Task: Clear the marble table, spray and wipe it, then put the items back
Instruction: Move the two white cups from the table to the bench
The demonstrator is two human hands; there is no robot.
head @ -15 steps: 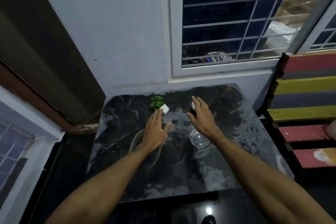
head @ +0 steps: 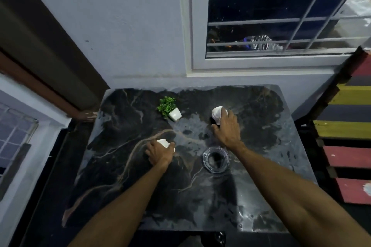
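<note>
While the left hand is curled over a small white object on the dark marble desk, a white rounded object farther back is gripped by the right hand. A clear glass bowl is seen just beside the right wrist. A green plant is held in a tilted white pot near the back.

1 marble table, 1 sm. potted plant, 1 clear glass, 2 white objs, 2 barred windows
</note>
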